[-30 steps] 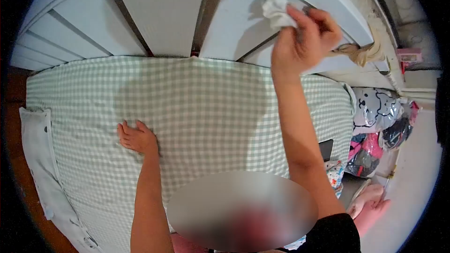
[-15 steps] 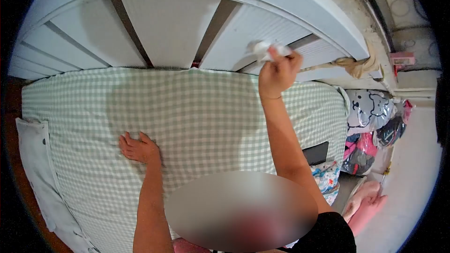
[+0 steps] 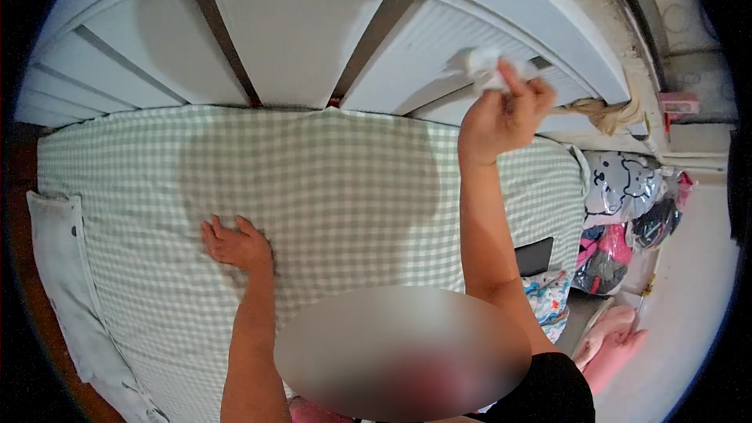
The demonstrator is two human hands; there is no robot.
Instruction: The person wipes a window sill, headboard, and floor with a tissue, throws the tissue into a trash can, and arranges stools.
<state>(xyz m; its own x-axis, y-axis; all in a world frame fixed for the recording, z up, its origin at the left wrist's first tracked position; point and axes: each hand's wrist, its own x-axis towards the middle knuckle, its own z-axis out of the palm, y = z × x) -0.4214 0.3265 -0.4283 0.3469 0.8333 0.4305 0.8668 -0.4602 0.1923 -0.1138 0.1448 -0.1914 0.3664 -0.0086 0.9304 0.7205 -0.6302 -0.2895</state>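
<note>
A crumpled white cloth [image 3: 487, 70], somewhat blurred, is gripped in my right hand [image 3: 505, 113]. The cloth is against or very close to a slat of the white headboard [image 3: 439, 35]; contact cannot be made out. Its fingers are closed around the cloth. Lower left, my left hand [image 3: 239, 244] lies flat with fingers spread on the green-and-white checked sheet [image 3: 313, 180] covering the bed.
A pillow [image 3: 59, 266] lies at the bed's left edge. On the right are a dark flat object [image 3: 534, 257], a patterned cloth [image 3: 546, 301] and bagged items [image 3: 607, 258]. Beige fabric [image 3: 611, 116] is tied at the headboard's right end. Dark gaps separate the slats.
My right hand has moved right and slightly up along the headboard, carrying the white cloth. My left hand stays on the sheet, nearly unmoved.
</note>
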